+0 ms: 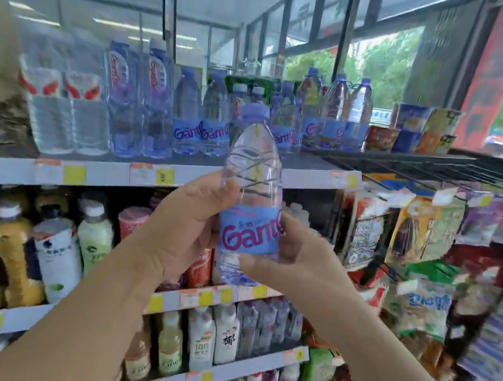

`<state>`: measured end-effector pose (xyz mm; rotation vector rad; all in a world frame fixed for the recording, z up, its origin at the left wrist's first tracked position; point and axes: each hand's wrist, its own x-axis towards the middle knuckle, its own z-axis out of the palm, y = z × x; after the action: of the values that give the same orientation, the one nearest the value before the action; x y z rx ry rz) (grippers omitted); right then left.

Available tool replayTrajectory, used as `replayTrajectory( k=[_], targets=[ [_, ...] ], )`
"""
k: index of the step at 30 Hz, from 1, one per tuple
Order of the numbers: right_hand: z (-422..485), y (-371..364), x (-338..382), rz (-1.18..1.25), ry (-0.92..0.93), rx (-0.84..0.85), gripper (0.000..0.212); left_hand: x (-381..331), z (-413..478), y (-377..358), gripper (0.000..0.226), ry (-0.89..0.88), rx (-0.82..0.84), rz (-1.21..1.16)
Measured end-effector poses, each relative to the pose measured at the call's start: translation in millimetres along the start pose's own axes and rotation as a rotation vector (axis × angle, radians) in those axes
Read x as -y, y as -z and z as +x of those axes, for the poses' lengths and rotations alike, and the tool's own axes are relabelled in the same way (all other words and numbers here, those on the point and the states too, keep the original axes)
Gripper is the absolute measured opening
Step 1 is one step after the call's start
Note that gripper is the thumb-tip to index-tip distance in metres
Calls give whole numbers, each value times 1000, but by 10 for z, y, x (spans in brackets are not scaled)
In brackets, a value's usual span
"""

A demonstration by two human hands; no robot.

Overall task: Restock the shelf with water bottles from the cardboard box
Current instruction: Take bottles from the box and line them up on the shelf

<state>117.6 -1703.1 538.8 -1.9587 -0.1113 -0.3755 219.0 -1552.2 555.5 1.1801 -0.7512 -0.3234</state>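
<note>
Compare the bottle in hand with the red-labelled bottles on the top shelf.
The held bottle has a pink-lettered blue label; the red-labelled bottles have white-and-red ones. The held bottle is gripped by left hand and right hand; the red-labelled bottles stand on the top shelf. Both are clear plastic.

"Gan" on label of held bottle (251, 190) (rest hidden), "3" on yellow shelf tag (164, 177)

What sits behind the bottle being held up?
Behind the held bottle: matching blue-labelled bottles on the top shelf, a red drink lower. Its label hides the rest.
</note>
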Motion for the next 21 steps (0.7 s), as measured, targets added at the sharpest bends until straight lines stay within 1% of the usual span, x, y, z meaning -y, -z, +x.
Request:
replayTrajectory(
  k=[3,7,8,10,11,12,14,16,19,21],
  targets=[
    [154,53,4,57,7,-27,42,-79,141,31,41,36,-21,56],
    [392,153,-43,136,54,-30,44,-124,297,-31,43,32,-50,25],
    [463,184,-57,145,64,-33,43,-114,348,-47,47,25,-67,32],
    [594,269,-68,157,88,-31,42,-84,473,-50,69,29,-151,74],
    [662,316,-67,150,103,-29,43,-86,539,-59,81,32,-189,122],
    [736,359,-61,135,118,-23,44,-106,604,-71,88,30,-211,190],
    [903,426,-25,113,151,8,46,-169,730,-84,86,7,-236,339],
    [1101,458,30,107,188,51,43,-267,848,-59,84,-17,-296,376],
    [1467,381,79,59,189,68,42,-420,1008,80,60,-55,-372,430],
    [1713,255,101,30,174,41,45,-493,1101,222,60,-52,-401,489]
  ],
)
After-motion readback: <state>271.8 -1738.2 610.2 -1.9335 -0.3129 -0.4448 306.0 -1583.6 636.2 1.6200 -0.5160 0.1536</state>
